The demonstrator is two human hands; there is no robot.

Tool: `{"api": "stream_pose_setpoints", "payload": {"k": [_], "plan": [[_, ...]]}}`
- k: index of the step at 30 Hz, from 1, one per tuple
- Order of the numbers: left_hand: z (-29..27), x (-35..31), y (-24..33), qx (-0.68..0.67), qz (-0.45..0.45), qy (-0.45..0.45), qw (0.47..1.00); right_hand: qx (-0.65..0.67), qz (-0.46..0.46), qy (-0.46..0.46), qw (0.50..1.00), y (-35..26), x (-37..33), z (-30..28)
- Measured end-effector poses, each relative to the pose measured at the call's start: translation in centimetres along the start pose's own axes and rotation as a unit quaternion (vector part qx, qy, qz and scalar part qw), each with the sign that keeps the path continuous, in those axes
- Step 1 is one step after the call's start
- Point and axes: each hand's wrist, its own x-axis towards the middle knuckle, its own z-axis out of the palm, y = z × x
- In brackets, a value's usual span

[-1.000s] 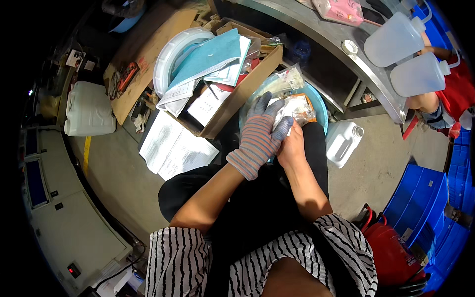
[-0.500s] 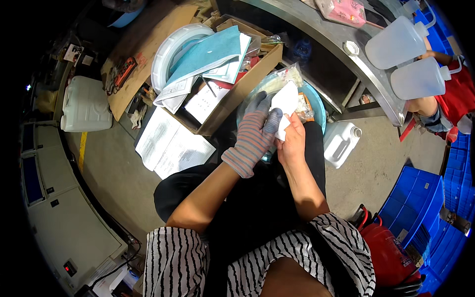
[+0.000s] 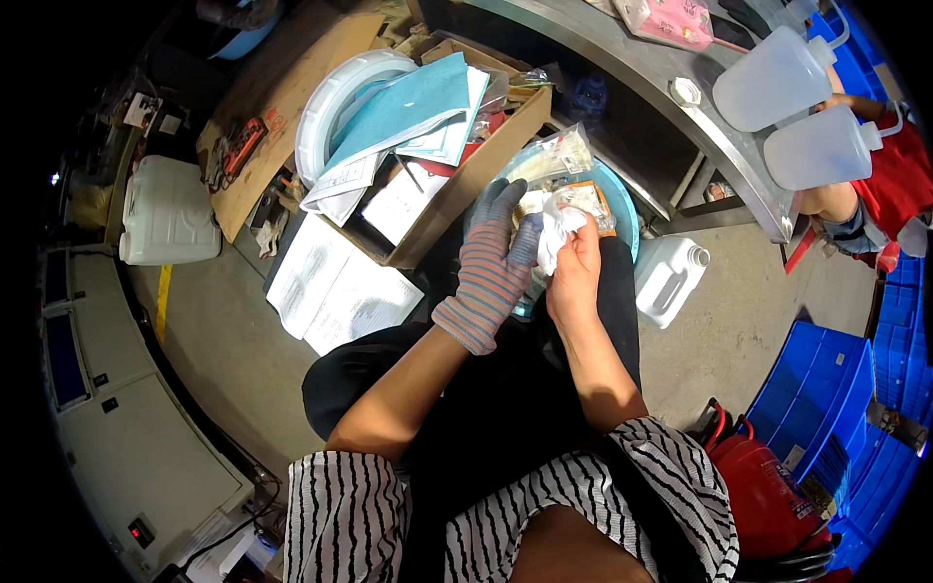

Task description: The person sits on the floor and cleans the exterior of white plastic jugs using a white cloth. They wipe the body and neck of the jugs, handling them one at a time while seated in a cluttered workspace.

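My left hand (image 3: 494, 264) wears a striped knit glove with grey fingertips and presses against a crumpled white cloth (image 3: 559, 228). My bare right hand (image 3: 575, 272) grips that same cloth from below. Both hands are raised over my lap, just in front of a round blue basin (image 3: 623, 209). The basin holds clear plastic packets (image 3: 551, 157) and an orange-edged packet (image 3: 591, 197). The cloth hides part of what lies in the basin.
An open cardboard box (image 3: 465, 189) with teal and white papers stands to the left. Loose sheets (image 3: 335, 290) lie on the floor. A white jug (image 3: 667, 279) stands right of the basin, another white canister (image 3: 167, 211) far left. Blue crates (image 3: 831, 389) sit at right. Two squeeze bottles (image 3: 807, 107) rest on a metal bench.
The white cloth has come up between my hands and is now bunched in my right hand. My gloved left hand has shifted slightly up against it.
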Motion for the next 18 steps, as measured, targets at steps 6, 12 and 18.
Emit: {"api": "stream_pose_setpoints", "payload": {"k": [6,12,18], "plan": [[-0.4,-0.3,-0.2,-0.018,0.007,0.019,1.0,-0.025,0.032,0.007,0.999,1.0,-0.3,0.0],[-0.6,-0.3,1.2,-0.054,-0.014,0.01,0.998,-0.017,0.051,0.05,0.997,-0.2,-0.5,-0.3],[0.1,-0.1,2.2,0.022,0.033,-0.009,0.999,-0.028,-0.016,0.066,0.997,0.3,0.0,-1.2]]}}
